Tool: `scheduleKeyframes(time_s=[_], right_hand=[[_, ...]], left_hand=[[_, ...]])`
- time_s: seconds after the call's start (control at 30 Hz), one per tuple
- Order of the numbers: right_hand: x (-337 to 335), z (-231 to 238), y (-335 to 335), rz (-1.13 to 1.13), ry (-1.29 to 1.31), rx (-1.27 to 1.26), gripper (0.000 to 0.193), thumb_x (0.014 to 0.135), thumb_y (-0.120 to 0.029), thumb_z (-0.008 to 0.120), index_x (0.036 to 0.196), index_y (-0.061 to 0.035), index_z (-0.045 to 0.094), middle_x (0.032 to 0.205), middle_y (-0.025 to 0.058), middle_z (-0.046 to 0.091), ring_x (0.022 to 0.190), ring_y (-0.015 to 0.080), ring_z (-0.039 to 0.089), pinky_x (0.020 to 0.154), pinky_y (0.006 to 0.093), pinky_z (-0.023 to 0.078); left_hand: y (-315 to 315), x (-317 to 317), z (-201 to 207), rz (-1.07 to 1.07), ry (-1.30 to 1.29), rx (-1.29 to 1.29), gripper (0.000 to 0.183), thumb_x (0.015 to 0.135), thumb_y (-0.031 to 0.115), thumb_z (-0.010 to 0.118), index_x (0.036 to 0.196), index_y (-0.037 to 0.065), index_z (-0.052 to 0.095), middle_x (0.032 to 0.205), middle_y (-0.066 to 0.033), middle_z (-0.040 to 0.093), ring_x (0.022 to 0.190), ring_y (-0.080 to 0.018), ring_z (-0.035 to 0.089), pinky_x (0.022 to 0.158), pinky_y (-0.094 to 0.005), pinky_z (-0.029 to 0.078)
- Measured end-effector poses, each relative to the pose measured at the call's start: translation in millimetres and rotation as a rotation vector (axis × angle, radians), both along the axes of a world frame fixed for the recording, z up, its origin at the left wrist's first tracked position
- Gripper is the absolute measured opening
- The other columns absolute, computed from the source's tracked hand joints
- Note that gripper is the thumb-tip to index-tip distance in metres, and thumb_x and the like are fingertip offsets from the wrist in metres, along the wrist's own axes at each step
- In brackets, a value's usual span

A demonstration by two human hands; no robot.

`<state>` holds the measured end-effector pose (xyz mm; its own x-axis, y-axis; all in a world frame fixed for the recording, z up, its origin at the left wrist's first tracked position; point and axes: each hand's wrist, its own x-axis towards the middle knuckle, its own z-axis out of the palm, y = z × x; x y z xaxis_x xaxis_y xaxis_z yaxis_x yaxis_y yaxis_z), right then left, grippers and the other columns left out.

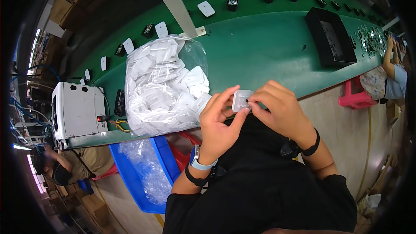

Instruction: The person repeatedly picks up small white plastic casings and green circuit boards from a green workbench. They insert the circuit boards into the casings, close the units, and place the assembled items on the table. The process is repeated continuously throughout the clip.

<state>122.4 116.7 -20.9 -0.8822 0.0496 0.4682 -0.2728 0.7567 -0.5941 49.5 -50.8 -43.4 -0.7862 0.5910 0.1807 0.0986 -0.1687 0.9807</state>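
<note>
My left hand (pixel 219 119) is closed round the edges of a small white plastic cover (pixel 239 100) with rounded corners, held up in front of my body. The thumb and fingertips of my right hand (pixel 277 106) are pinched together over the right side of that cover. Between them shows a tiny dark part (pixel 247 100), too small to name, at the cover's face. To the left of my hands, a clear plastic bag (pixel 134 82) full of similar white covers (pixel 162 76) lies on the green table (pixel 251 47).
A black bin (pixel 318 30) stands at the right, near a heap of small metallic parts (pixel 371 41). Black housings (pixel 232 3) and white covers line the far belt. At left are a white machine (pixel 80 108), pliers (pixel 122 125) and a blue crate (pixel 141 197). Co-workers sit at both sides.
</note>
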Motion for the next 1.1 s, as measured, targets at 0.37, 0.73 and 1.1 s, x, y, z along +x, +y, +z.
scheduleKeyframes(time_s=[0.37,0.73,1.1], right_hand=[[-6.8,-42.5,20.6,0.046,0.281,-0.173,0.024,0.080,0.003,0.069,0.103,0.0040,0.062,0.098,0.0192,0.070,0.092,0.0323,0.071,0.083,0.0405,0.059],[-6.2,-57.4,21.2,0.012,0.327,-0.174,0.022,0.081,0.006,0.065,0.103,0.0048,0.060,0.098,0.0217,0.070,0.092,0.0354,0.071,0.082,0.0425,0.059],[-10.0,-57.1,18.6,-0.009,0.291,-0.163,0.025,0.079,0.008,0.064,0.103,0.0043,0.061,0.099,0.0212,0.071,0.092,0.0344,0.071,0.082,0.0412,0.060]], left_hand=[[22.0,-32.4,27.4,-0.163,1.473,-0.249,0.026,0.077,0.014,0.064,0.098,-0.001,0.064,0.086,-0.0131,0.063,0.087,-0.0284,0.067,0.080,-0.0352,0.056],[28.8,-30.7,19.8,-0.122,1.617,-0.265,0.026,0.079,0.018,0.063,0.097,-0.001,0.065,0.085,-0.0118,0.063,0.084,-0.0287,0.066,0.079,-0.0376,0.056],[25.3,-35.7,17.7,-0.123,1.587,-0.278,0.029,0.080,0.017,0.062,0.101,-0.002,0.065,0.091,-0.0155,0.065,0.087,-0.0310,0.066,0.080,-0.0391,0.057]])
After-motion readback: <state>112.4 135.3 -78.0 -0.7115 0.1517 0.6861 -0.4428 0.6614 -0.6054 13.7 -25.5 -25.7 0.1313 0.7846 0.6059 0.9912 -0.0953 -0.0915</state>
